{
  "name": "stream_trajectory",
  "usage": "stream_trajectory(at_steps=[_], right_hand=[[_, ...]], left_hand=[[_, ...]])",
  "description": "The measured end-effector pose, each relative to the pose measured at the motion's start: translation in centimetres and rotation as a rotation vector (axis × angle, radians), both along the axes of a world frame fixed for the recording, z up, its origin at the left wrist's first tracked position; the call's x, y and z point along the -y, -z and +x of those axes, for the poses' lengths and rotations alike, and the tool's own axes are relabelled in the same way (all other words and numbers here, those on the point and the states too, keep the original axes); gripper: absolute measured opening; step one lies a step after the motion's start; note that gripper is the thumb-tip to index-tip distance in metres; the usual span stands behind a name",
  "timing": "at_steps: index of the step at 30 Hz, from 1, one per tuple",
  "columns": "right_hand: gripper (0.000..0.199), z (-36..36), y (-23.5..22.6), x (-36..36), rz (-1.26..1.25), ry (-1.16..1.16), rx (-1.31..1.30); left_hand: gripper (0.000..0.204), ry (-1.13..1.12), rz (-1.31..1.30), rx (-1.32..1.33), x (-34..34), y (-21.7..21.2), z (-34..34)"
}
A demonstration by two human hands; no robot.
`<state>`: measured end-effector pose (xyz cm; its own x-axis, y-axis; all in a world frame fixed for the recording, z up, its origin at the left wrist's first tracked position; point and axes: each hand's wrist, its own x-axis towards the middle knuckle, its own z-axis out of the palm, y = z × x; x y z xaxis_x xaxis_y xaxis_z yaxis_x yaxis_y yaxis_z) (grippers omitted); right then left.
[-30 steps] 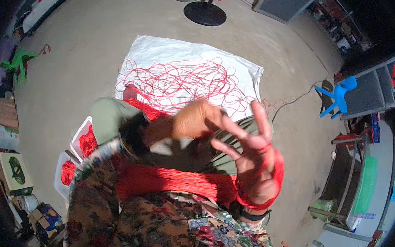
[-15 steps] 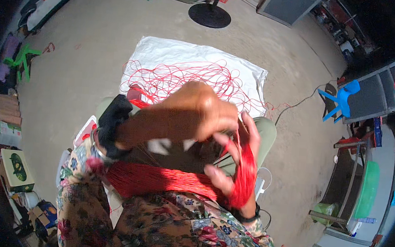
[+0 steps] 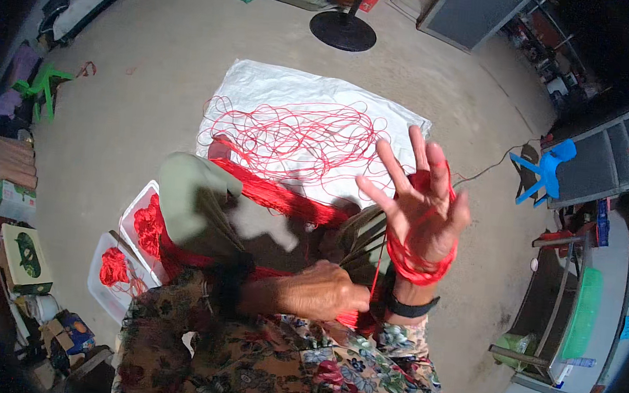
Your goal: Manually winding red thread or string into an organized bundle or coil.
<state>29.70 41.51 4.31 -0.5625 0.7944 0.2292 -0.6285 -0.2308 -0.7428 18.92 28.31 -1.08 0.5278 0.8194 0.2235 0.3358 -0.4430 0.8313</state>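
My right hand [image 3: 425,224] is raised with its fingers spread. Turns of red cord [image 3: 419,270] are wrapped around it, close to the wrist. Lower down, my left hand [image 3: 329,292] is closed in a pinch on the same red cord, and a taut strand rises from its fingers towards the right hand. A thick skein of red cord [image 3: 278,194] stretches around my bent knees, partly hidden by my legs and left arm. Ahead of me, loose loops of thin red cord [image 3: 304,136] lie tangled on a white sheet [image 3: 279,83].
By my left knee, two white plastic containers [image 3: 100,287] hold red cord bundles. A black round stand base [image 3: 343,32] is on the floor ahead. At the right are a blue stool [image 3: 549,171] and a metal rack; at the left, a green stool [image 3: 46,87] and several boxes [image 3: 25,259].
My left hand has dropped from in front of the right hand to below it. The right hand has risen, and its fingers have spread with cord around it.
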Motion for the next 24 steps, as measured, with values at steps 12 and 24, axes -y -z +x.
stream_trajectory(at_steps=[12, 24], right_hand=[[0.068, 1.8, -1.6, 7.7, 0.817, 0.387, 0.992], [0.069, 0.1, -2.8, 1.0, 0.195, -0.103, -0.192]], left_hand=[[0.018, -0.166, 0.269, 0.073, -10.7, -9.4, -11.2], [0.014, -0.346, 0.109, 0.203, -4.8, 3.0, -4.3]])
